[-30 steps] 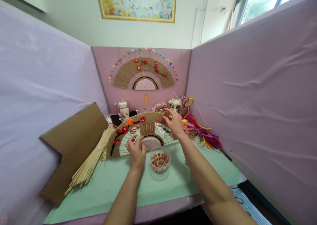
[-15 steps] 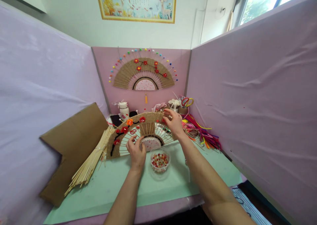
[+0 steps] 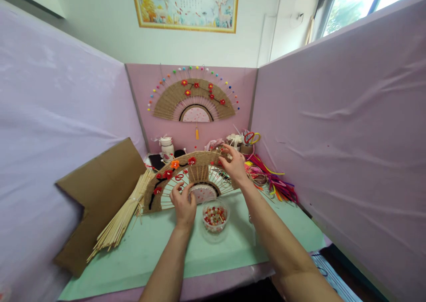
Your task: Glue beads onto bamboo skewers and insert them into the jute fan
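Note:
A handmade fan (image 3: 197, 158) with bamboo-stick ribs, a woven brown band, and red and orange flowers leans up from the table. My left hand (image 3: 183, 204) is at its lower middle, with fingers curled over the ribs beside the pale, dotted half-round base. At the upper right rim, the fingertips of my right hand (image 3: 234, 165) pinch a small red bead at a rib's end. Several beads stand along the top edge. Just in front of the fan is a clear round tub (image 3: 215, 225) holding red, white and gold beads.
A bundle of bamboo sticks (image 3: 121, 217) and a bent cardboard sheet (image 3: 103, 195) lie to the left. Coloured pipe cleaners (image 3: 276, 180), scissors (image 3: 252, 137) and a white jar (image 3: 167, 148) stand or lie behind. A finished fan (image 3: 166, 100) hangs on the pink back panel.
Both hands stay at nearly the same spots on the fan. My right fingertips shift very slightly at the rim, and the whole view moves a little.

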A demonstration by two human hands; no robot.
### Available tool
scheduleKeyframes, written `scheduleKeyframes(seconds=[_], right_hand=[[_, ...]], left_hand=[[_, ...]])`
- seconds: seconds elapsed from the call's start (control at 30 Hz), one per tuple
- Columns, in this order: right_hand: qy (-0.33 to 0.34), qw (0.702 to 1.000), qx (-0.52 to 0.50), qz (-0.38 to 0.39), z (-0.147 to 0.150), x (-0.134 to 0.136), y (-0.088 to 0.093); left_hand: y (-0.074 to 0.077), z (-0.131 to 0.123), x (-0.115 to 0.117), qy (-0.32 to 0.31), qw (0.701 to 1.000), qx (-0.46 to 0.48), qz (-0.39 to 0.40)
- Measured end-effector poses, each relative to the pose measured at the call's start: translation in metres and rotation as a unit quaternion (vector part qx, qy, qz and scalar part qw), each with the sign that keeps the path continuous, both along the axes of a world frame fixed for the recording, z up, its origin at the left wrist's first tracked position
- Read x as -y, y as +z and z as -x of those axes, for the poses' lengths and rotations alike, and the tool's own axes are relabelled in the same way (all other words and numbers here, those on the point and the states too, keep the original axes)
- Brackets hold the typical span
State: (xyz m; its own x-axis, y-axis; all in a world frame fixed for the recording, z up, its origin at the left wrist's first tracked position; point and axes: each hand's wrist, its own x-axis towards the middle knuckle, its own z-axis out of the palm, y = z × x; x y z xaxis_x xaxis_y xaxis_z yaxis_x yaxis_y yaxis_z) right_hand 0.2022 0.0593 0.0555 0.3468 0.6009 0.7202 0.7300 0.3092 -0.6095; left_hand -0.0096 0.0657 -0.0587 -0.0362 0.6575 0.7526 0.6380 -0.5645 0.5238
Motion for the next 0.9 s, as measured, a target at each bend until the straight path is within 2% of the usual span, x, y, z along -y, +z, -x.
scheduleKeyframes(seconds=[0.3,0.5,0.6,0.7,0.9], right_hand=[[0.033,0.999,0.002,-0.006,-0.011,-0.001,0.013],[0.022,0.998,-0.029,-0.052,-0.027,0.012,0.014],[-0.013,0.995,-0.064,-0.078,-0.04,0.036,0.008],[-0.059,0.99,-0.098,-0.086,-0.056,0.071,-0.002],[-0.098,0.986,-0.131,-0.015,-0.089,0.14,-0.041]], left_hand=[[-0.001,0.0,-0.001,0.003,1.0,0.003,-0.01],[0.001,0.001,0.001,0.003,1.0,0.006,-0.019],[0.002,0.001,0.001,0.006,1.0,0.013,-0.026],[0.001,0.001,0.002,0.006,0.999,0.015,-0.03],[0.0,0.001,0.002,0.008,0.999,0.019,-0.032]])
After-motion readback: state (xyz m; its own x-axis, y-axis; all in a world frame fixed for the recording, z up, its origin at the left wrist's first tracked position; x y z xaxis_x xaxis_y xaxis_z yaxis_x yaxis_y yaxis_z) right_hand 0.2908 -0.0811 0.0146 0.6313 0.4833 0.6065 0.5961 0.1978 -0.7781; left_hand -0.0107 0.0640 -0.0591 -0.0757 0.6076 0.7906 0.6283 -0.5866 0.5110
